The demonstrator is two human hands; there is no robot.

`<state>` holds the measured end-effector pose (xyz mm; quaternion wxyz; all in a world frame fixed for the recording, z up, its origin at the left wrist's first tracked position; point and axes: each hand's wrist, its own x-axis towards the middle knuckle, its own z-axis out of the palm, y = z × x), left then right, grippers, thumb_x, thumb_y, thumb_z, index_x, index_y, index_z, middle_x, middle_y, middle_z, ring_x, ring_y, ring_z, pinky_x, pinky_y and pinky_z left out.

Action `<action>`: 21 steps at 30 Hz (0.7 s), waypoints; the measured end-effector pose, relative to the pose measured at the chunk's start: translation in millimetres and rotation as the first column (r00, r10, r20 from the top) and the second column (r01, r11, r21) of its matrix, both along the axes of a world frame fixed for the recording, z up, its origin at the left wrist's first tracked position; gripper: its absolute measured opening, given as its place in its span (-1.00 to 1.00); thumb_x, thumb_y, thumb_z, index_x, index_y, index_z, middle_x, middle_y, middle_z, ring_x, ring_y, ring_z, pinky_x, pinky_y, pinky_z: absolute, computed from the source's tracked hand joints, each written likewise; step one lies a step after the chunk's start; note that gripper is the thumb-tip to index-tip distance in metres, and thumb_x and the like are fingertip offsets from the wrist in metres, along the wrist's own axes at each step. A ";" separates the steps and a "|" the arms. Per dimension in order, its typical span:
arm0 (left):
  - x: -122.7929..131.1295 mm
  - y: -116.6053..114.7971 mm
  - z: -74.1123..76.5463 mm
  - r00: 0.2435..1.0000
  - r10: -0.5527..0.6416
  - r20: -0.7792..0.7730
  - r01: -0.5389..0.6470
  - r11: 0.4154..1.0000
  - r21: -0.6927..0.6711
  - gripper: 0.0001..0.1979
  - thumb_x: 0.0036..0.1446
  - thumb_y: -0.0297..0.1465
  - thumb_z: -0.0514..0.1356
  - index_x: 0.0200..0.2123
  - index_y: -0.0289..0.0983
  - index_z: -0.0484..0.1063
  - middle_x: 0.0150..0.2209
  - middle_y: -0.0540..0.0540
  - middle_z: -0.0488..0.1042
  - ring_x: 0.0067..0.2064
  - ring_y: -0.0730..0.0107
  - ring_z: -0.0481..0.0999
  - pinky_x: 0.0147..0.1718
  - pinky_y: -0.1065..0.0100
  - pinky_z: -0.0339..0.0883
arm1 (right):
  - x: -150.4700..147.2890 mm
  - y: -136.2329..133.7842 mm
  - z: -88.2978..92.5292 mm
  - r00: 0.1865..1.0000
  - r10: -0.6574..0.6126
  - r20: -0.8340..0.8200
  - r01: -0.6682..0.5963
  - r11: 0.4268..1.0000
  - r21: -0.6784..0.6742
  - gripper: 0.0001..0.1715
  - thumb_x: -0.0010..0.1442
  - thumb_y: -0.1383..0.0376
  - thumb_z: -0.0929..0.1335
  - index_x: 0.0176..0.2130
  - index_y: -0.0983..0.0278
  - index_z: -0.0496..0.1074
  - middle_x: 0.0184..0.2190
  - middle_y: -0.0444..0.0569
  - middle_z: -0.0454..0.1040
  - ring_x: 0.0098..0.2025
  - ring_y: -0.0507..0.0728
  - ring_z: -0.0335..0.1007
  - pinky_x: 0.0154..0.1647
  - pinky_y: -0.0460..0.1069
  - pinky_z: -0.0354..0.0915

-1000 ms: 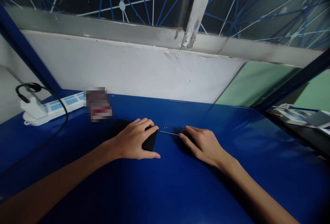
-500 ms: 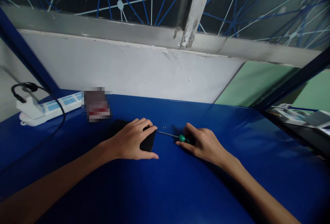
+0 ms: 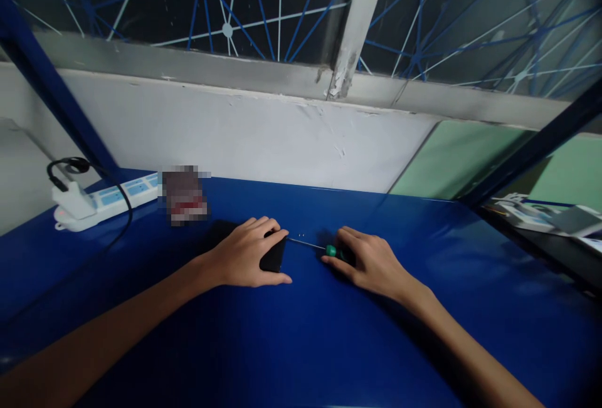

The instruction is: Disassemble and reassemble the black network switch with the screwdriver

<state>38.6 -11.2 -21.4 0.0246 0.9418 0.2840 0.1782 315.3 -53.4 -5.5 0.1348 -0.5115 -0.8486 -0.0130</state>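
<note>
A flat black box-like object (image 3: 273,257) lies on the blue table, mostly covered by my left hand (image 3: 247,254). That hand grips it from above, with the thumb along the near side and the fingers over the far side. My right hand (image 3: 369,261) is closed around the handle of a screwdriver (image 3: 331,251), green at the front end and dark behind. Its thin metal shaft points left, and the tip meets the object's right edge near my left index finger. Just beyond the shaft lie two tiny screws (image 3: 301,235), too small to make out in detail.
At the back left is a white power strip (image 3: 136,188) with a plugged-in adapter (image 3: 75,201) and a black cable (image 3: 128,220). A blurred-out item (image 3: 185,198) sits beside it. Papers (image 3: 559,217) lie at the far right. A white wall (image 3: 263,138) bounds the table's back.
The camera view has shifted slightly, so the background sits lower and the left-side items further right. Both hands keep their hold, and the screwdriver tip stays at the object's edge.
</note>
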 end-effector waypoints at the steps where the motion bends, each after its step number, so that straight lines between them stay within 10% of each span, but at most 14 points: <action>1: 0.0 0.1 -0.3 1.000 0.002 0.001 -0.002 1.000 0.001 -0.22 0.05 0.12 0.19 0.13 -0.36 0.35 -0.05 -0.28 0.42 -0.04 0.03 0.42 -0.08 0.02 0.33 | -0.6 0.3 -2.4 1.000 -0.017 0.002 0.017 1.000 0.008 -0.67 0.26 0.06 0.30 -0.38 0.24 0.25 -0.45 -0.07 0.44 -0.53 0.04 0.28 -0.53 -0.06 -0.02; 21: -3.5 6.6 -3.5 0.999 0.028 0.022 -0.028 0.999 0.025 -0.23 0.06 0.12 0.18 0.11 -0.37 0.37 -0.06 -0.28 0.43 -0.05 0.03 0.43 -0.07 0.00 0.34 | -4.6 2.2 -4.6 0.999 -0.041 0.019 0.039 0.992 0.117 -0.54 0.31 -0.03 0.22 -0.41 0.27 0.31 -0.44 -0.03 0.40 -0.48 0.06 0.29 -0.50 -0.06 -0.01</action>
